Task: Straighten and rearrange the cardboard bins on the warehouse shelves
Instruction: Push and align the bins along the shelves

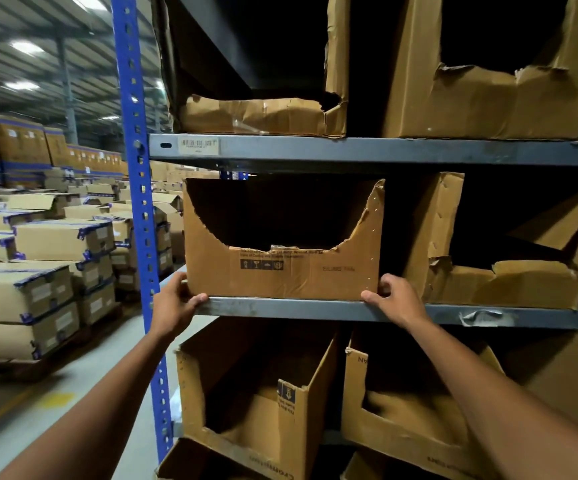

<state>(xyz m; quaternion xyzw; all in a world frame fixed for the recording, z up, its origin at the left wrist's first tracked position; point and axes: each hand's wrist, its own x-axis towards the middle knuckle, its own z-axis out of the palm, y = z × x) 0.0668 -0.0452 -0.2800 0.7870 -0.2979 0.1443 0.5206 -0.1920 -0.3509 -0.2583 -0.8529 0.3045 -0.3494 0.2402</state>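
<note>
cardboard bin [282, 271] at shelf edge [315, 311], both hands (left [173, 303], right [396, 301]) gripping its lower corners, dark gap just right

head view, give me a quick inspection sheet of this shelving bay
surface: grey shelf beam, worn, tape scrap at right
job's things: cut-front cardboard bin on the middle shelf, front face flush with the beam; torn neighbour bin to its right
clutter: nothing seen
grippers: left hand grips the bin's lower left corner; right hand grips its lower right corner
cables: nothing seen
surroundings: blue upright; stacked sealed cartons across the aisle
</note>
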